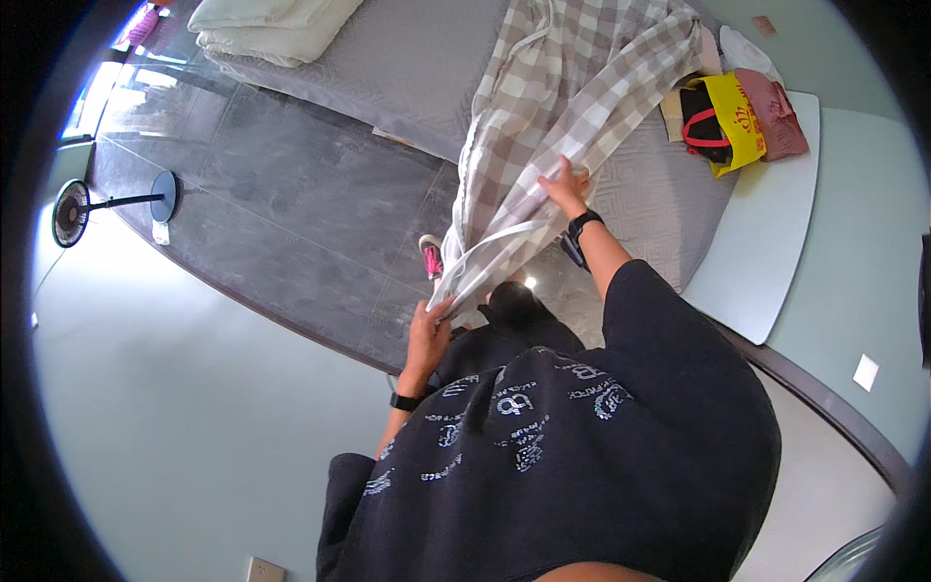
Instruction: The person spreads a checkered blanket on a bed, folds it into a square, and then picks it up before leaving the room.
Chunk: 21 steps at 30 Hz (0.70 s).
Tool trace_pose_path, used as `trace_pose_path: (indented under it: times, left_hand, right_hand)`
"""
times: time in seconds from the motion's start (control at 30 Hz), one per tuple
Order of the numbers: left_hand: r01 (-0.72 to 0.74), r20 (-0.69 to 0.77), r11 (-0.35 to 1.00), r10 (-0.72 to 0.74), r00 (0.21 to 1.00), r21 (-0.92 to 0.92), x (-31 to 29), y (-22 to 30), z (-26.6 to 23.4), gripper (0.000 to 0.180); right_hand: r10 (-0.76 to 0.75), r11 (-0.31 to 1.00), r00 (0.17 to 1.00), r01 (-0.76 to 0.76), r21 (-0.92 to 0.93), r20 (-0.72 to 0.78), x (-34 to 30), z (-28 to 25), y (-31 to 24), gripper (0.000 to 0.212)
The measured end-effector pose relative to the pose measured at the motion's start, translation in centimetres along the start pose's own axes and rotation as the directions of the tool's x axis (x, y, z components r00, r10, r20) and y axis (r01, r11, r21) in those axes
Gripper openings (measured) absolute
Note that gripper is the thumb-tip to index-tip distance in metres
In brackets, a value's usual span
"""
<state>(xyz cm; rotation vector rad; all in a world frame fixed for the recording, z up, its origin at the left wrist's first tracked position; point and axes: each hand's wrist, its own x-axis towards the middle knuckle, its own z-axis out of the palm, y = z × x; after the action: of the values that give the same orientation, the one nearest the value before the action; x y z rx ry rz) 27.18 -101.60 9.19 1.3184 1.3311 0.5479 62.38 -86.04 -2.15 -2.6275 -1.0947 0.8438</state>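
Observation:
A beige-and-white checked duvet cover stretches from the bed down toward my body, with a white strip along its near edge. My left hand is closed on the near corner of this cloth, low in front of my legs. Farther up and to the right, my right hand rests on the cloth with thumb and fingers apart. Both wrists wear dark bands. Folds of the fabric run lengthwise between the hands and the far part on the bed.
The grey bed lies ahead, with folded white bedding at its far left. A yellow bag and a pink cloth sit at the right beside a white headboard. A standing fan is on the grey tiled floor.

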Motion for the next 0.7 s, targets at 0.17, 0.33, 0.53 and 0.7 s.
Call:
trace_pose_path:
  times: [0.17, 0.33, 0.53, 0.7]
  left_hand:
    - [-0.006, 0.03, 0.944, -0.004, 1.0, 0.331, -1.2, 4.1, -0.4, 0.022]
    - [0.051, -0.021, 0.928, -0.047, 0.999, 0.37, -1.4, 5.5, 0.4, 0.012]
    - [0.049, -0.235, 0.96, 0.018, 0.972, 0.276, -1.0, 5.0, 2.3, 0.022]
    - [0.053, -0.452, 0.935, 0.12, 0.884, 0.351, -1.3, 2.1, 2.3, 0.018]
  right_hand:
    - [0.488, 0.641, 0.872, -0.389, 0.661, 0.04, 3.2, -4.2, -3.4, 0.104]
    - [0.457, 0.297, 0.873, -0.329, 0.896, 0.169, 12.0, -7.1, 2.0, 0.054]
    - [-0.05, 0.544, 0.965, 0.243, 0.803, -0.259, 16.8, -12.2, -5.4, 0.031]
    - [-0.701, 0.447, 0.603, -0.046, 0.893, 0.381, 11.3, -9.4, -18.6, 0.025]
